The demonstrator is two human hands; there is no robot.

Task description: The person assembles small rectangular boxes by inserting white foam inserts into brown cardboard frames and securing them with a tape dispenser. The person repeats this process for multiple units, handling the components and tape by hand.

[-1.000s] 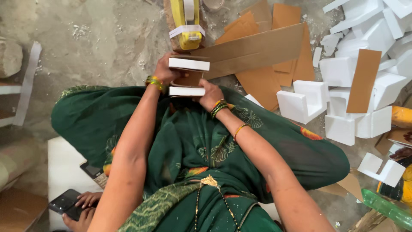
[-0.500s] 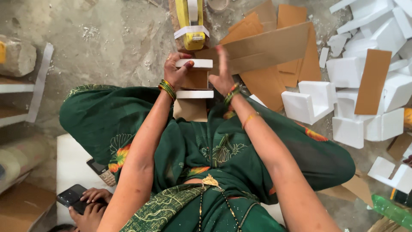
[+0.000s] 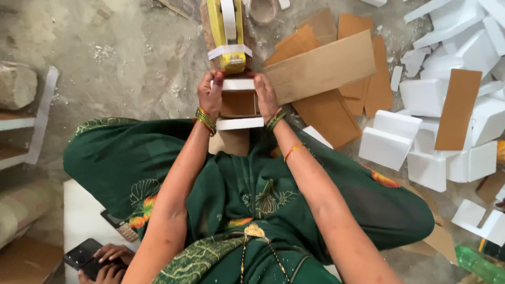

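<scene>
A: Report the position of both hands.

B: The left hand (image 3: 210,94) and the right hand (image 3: 265,94) grip one small cardboard box (image 3: 239,104) between them, left hand on its left side, right hand on its right side. The box sits just beyond the person's knees, above the green garment (image 3: 252,194).

A: Finger state?

B: Fingers of both hands are curled and clamped on the box. The fingertips reach its far end, where a white foam piece (image 3: 238,84) caps it. A second white foam piece (image 3: 240,123) caps the near end, level with the wrists.

A: What lies directly beyond the box?

B: A yellow tape dispenser (image 3: 227,34), upright, its lower end touching or just above the far foam cap; which of the two cannot be told.

A: Surroundings?

B: Flat brown cardboard sheets (image 3: 321,68) lie on the concrete floor (image 3: 105,52) to the right of the hands. Farther right is a heap of white foam blocks (image 3: 426,137). At the near left, another person's hands (image 3: 108,260) hold a dark phone (image 3: 81,256).
</scene>
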